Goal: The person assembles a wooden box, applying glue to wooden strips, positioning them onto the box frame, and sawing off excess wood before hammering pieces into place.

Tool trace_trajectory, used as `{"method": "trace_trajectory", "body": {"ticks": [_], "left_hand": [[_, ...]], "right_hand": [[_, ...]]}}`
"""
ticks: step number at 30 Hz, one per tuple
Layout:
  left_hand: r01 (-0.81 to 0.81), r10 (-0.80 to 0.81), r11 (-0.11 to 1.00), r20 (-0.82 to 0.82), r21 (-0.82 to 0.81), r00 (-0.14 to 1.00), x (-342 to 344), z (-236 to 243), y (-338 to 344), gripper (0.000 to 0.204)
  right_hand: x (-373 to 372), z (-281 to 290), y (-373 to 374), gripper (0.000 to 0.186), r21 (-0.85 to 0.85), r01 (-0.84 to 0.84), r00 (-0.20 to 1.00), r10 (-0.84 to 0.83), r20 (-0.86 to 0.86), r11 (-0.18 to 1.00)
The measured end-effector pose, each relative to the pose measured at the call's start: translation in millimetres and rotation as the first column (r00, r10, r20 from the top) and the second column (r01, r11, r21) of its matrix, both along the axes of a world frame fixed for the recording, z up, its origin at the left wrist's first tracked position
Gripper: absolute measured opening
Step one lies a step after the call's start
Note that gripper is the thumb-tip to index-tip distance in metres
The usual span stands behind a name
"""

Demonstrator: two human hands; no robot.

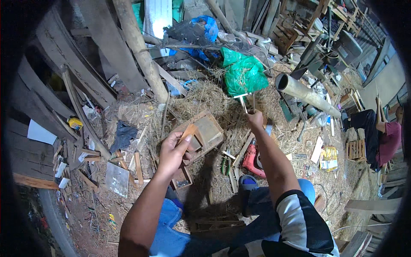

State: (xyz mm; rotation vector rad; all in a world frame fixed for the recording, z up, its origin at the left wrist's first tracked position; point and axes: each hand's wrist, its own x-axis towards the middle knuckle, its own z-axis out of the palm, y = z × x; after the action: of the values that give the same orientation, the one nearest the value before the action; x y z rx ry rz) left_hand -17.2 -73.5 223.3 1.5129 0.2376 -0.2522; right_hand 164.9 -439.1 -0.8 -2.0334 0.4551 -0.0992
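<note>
My left hand [172,150] is closed around a small flat piece of orange-brown wood [188,132], which sticks up past the thumb. Just beyond it a shallow wooden box [210,133] lies tilted on the straw, and the hand overlaps its near left side. My right hand [255,121] grips a T-shaped tool [242,103] with a pale crossbar at its far end; its exact kind is unclear. That tool is held up in front of a green plastic bag [244,70]. Below the right forearm lies a red power drill [253,162].
Green-handled pliers [225,165] and a small wooden tray [184,178] lie near my feet. A thick pipe [306,94] slants across the right. Wood scraps and a grey square sheet [117,179] lie left. At far right sits another person [389,143].
</note>
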Motion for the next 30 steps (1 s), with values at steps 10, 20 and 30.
{"method": "trace_trajectory", "body": {"ticks": [10,20,30], "left_hand": [[-0.194,0.244,0.956,0.224,-0.222,0.944,-25,57,13,0.023],[-0.149,0.245,0.949,0.354,-0.279,0.903,-52,89,12,0.020],[-0.153,0.308,0.853,0.245,-0.498,0.919,-73,84,28,0.035]], "right_hand": [[-76,206,113,0.025,0.225,-0.589,0.771,0.456,0.445,0.776],[-204,276,140,0.025,0.059,-0.635,0.667,0.508,0.544,0.770],[-223,263,155,0.039,0.177,-0.636,0.702,0.467,0.538,0.751]]}}
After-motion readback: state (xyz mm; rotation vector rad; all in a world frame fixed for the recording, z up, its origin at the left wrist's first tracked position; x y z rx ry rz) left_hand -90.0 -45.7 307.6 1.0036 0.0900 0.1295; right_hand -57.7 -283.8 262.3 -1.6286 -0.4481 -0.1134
